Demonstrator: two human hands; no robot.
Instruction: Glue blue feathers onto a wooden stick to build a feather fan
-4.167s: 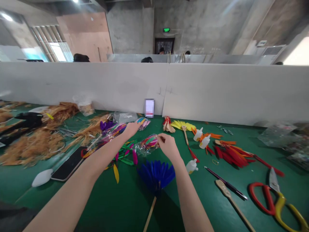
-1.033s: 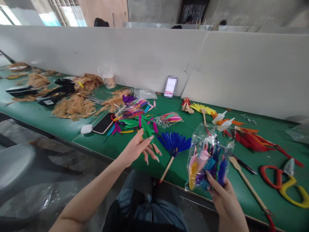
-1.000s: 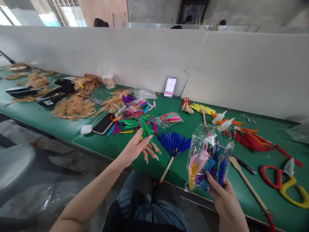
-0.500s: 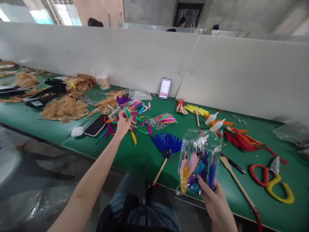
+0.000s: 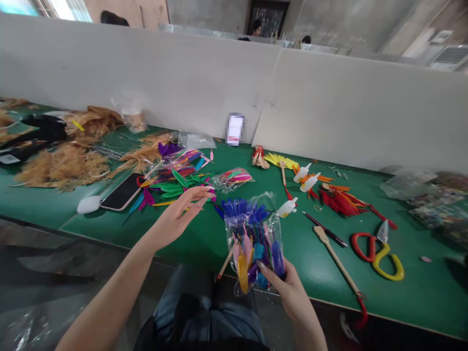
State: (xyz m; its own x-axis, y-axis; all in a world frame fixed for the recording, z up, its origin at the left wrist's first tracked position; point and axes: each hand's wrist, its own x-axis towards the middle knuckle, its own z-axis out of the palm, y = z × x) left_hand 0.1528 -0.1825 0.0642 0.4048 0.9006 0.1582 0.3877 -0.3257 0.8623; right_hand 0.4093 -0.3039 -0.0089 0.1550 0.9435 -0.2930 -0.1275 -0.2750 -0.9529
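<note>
My right hand [image 5: 283, 282] grips a clear plastic bag [image 5: 256, 243] of pink, yellow, teal, purple and blue feathers by its lower right side. Behind the bag lies a blue feather fan [image 5: 234, 208], partly covered, its wooden handle showing at the bag's left edge. Over the table's near middle, my left hand [image 5: 179, 214] is open and holds nothing, its fingers stretched toward the bag. Just beyond it are loose green feathers [image 5: 179, 180] in a multicoloured heap. A small bag of striped feathers [image 5: 234, 178] rests farther back.
On the right lie red-and-yellow scissors [image 5: 378, 251], a wooden stick [image 5: 336, 258], a pen [image 5: 325, 229] and white glue bottles [image 5: 307, 178]. A yellow feather fan [image 5: 281, 163] is behind. Left are a black phone [image 5: 124, 191], a white case [image 5: 88, 204] and brown fibre [image 5: 66, 163]. Another phone [image 5: 234, 129] leans on the partition [image 5: 175, 83].
My left hand has let go of a green feather at the heap and come nearer to me. My right hand has brought the feather bag leftward, in front of the blue fan.
</note>
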